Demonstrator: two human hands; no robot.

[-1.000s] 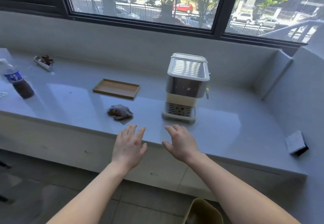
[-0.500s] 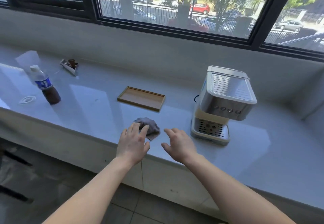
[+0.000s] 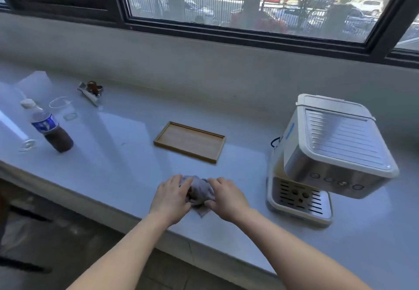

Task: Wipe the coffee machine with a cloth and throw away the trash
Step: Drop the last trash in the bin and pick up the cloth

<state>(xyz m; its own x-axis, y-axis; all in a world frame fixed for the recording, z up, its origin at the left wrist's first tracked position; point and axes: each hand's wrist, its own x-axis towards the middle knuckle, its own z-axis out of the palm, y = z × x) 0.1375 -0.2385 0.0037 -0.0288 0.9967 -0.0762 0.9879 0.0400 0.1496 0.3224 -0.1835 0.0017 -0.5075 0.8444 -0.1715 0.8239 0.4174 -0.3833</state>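
both my hands on the cloth (image 3: 200,193) at the counter's (image 3: 118,171) near edge

my left hand (image 3: 171,199) and right hand (image 3: 227,199) grip the crumpled grey cloth from either side, fingers curled onto it. the coffee machine (image 3: 326,160) stands just right of my right hand, a wooden tray (image 3: 190,142) lies beyond my hands, and a cola bottle (image 3: 48,127) and a wrapper (image 3: 90,90) sit far off to my left.

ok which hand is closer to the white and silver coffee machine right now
Right. The right hand rests on the crumpled grey cloth, just left of the white and silver coffee machine; the left hand is on the cloth's far side.
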